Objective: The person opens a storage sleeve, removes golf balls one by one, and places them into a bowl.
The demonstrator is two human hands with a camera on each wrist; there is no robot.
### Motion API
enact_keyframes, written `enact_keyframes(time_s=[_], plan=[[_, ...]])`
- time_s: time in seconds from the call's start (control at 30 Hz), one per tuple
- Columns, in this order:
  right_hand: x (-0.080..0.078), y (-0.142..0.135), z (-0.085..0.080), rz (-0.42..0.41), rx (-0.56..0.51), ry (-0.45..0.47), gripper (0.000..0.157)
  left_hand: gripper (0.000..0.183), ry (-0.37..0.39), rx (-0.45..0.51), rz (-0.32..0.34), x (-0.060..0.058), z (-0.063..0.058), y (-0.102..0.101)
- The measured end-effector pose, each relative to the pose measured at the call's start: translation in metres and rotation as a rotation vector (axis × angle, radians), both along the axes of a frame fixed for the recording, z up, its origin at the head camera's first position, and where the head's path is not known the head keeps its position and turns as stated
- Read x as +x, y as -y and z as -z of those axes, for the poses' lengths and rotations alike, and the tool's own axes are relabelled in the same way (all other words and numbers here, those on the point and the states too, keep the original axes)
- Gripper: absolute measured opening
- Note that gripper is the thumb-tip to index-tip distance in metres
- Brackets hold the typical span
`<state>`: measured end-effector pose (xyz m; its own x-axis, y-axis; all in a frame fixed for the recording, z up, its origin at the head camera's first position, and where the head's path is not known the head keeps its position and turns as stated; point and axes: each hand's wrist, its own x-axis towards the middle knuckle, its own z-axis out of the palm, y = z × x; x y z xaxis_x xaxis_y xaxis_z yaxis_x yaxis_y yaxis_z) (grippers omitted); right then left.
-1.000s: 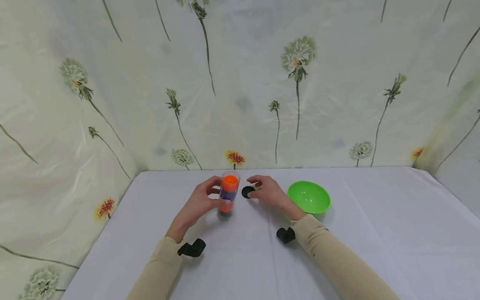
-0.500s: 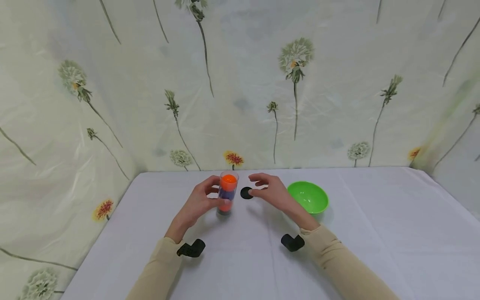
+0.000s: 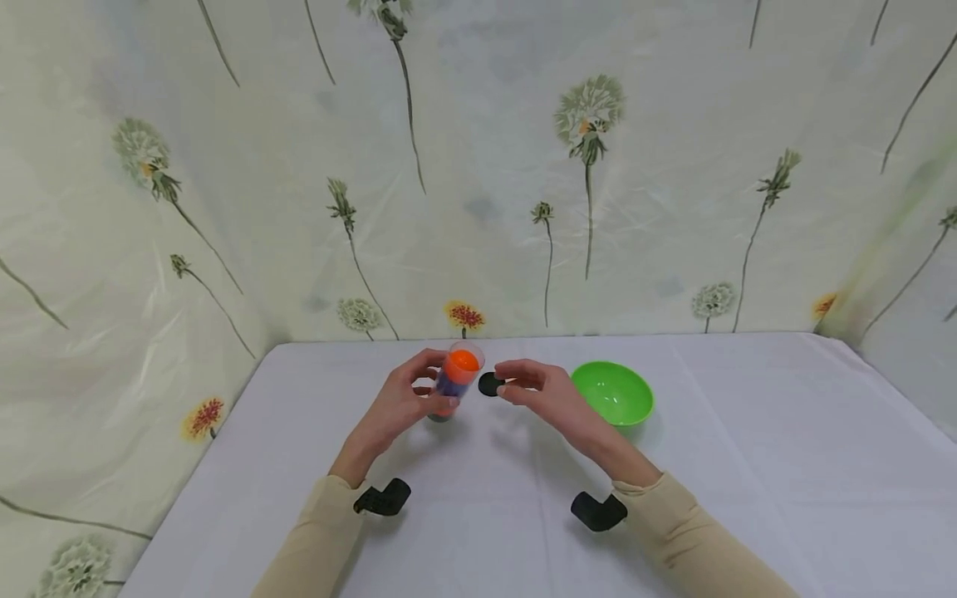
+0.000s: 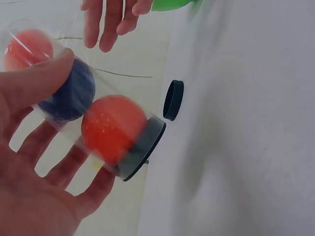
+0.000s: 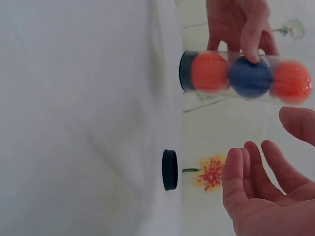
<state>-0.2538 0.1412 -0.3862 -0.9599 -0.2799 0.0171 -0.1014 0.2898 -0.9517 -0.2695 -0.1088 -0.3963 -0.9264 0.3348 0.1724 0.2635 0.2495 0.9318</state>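
Note:
My left hand (image 3: 396, 403) grips a clear plastic tube (image 3: 453, 384), thumb on the near side and fingers behind. Inside the tube sit an orange ball (image 5: 209, 72), a blue ball (image 5: 250, 77) and another orange ball (image 5: 291, 81) in a row. A dark cap closes the tube's bottom end, and the top is open, tilted toward the right hand. My right hand (image 3: 549, 399) hovers just right of the tube, fingers loosely bent and holding nothing. Beneath its fingertips a round black lid (image 5: 170, 170) lies on the table.
A bright green bowl (image 3: 615, 394) stands on the white-clothed table (image 3: 478, 531), right beside the right hand and partly behind its wrist. A flower-printed curtain (image 3: 478, 166) rises behind the table's far edge. Black wrist cameras (image 3: 383, 497) jut inward from both sleeves.
My left hand has tipped the tube's open top to the right, its base shifting left. My right hand has come away from the black lid, its forearm moving right and toward me.

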Motion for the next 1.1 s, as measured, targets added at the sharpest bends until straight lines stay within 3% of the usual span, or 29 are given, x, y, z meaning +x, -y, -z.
enact_keyframes(time_s=[0.17, 0.47, 0.77, 1.1], plan=[[0.009, -0.001, 0.003, -0.031, -0.056, 0.053, 0.043, 0.052, -0.068, -0.072, -0.008, 0.003, -0.001, -0.001], [0.016, -0.003, 0.007, -0.043, -0.076, 0.040, 0.044, 0.056, -0.228, -0.219, -0.012, 0.006, 0.001, -0.004], [0.020, 0.002, 0.007, -0.119, -0.184, 0.033, 0.052, 0.059, -0.352, -0.348, -0.043, 0.008, 0.002, -0.012], [0.019, 0.010, 0.006, -0.014, -0.239, 0.057, 0.049, 0.062, -0.607, -0.627, -0.100, 0.012, -0.002, -0.016]])
